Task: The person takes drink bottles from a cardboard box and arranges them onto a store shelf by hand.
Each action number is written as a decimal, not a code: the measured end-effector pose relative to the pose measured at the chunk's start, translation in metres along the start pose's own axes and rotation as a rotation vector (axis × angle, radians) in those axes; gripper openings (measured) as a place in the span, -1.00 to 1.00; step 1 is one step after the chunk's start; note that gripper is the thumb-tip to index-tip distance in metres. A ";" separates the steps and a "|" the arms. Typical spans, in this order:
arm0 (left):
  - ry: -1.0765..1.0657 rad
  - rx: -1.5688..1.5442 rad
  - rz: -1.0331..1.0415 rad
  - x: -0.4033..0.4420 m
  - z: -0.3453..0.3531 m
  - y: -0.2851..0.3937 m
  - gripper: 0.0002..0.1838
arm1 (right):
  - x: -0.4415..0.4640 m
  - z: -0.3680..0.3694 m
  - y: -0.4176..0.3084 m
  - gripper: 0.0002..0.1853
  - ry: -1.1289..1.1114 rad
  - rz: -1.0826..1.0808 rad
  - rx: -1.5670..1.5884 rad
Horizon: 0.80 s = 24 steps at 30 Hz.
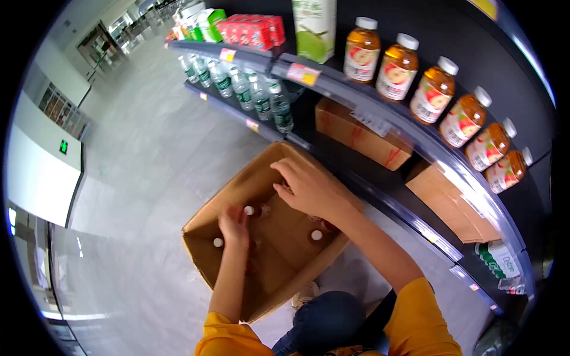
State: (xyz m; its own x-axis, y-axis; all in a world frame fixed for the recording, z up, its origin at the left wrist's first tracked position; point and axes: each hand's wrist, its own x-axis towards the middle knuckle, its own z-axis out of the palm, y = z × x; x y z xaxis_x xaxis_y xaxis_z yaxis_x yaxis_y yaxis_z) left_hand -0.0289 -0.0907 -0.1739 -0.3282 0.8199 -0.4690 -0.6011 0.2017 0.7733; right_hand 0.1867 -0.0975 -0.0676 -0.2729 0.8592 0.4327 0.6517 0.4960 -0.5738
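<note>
A deep, open cardboard box (249, 181) stands on the floor in front of me, beside the shelf. Inside it are several bottles with white caps, including one bottle (317, 235) near the right wall and another (218, 242) by the left wall. My left hand (233, 224) is inside the box, smeared by motion, next to a white-capped bottle (263, 210); its grip is unclear. Over the box's far part, my right hand (306, 188) has bent fingers with the thumb apart, and nothing shows between them.
Apple juice bottles (430, 92) line the upper shelf, beside a green-and-white carton (314, 29) and red packs (252, 31). Water bottles (242, 89) stand on the lower shelf, with closed cardboard boxes (359, 133) farther right. The shelf edge (392, 204) runs close along the box's right side.
</note>
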 end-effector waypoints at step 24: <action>-0.042 -0.306 -0.297 0.083 -0.056 -0.147 -0.46 | -0.030 0.251 0.102 -0.15 -0.730 0.433 -0.041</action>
State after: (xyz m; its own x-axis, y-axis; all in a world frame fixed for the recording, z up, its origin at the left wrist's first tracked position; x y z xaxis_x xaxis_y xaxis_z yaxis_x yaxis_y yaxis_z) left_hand -0.0078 -0.0826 -0.3504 -0.0821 0.7726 -0.6296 -0.8558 0.2691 0.4418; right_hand 0.0839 -0.0416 -0.3133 -0.3731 0.8443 -0.3847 0.8250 0.1122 -0.5539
